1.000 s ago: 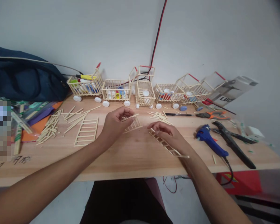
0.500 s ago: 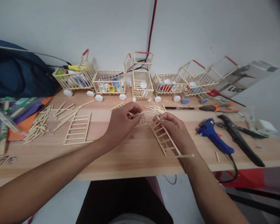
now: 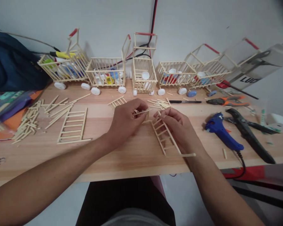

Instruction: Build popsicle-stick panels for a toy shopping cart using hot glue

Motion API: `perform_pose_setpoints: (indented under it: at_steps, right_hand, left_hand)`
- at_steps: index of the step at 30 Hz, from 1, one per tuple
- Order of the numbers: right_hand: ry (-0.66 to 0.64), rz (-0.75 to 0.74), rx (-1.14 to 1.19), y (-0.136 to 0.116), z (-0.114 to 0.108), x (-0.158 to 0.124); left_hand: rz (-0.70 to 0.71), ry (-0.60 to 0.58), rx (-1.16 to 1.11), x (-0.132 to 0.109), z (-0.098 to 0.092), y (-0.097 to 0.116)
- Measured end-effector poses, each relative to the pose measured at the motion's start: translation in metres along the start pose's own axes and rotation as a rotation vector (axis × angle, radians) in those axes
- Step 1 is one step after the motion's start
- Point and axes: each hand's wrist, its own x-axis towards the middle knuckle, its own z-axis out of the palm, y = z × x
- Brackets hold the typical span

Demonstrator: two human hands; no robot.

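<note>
On the wooden tabletop (image 3: 132,157), before a white wall, left hand (image 3: 124,121) fingers pinch a stick (image 3: 141,112); right hand (image 3: 179,127) fingers clamp a ladder frame (image 3: 163,138).

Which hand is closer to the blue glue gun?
Right. The right hand sits just left of the blue glue gun, holding a stick ladder panel; the left hand is farther left.

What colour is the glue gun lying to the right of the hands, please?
Blue, with a black cord; the glue gun shows best in the head view.
</note>
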Motion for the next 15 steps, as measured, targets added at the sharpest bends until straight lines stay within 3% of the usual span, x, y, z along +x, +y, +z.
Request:
perform_pose_setpoints:
  at_steps: [15]
  right_hand:
    - [0.038,0.000,-0.054,0.0036,-0.0012,0.0010]
  left_hand:
    - [0.143,-0.028,0.119,-0.0040,0.0030,-0.0031]
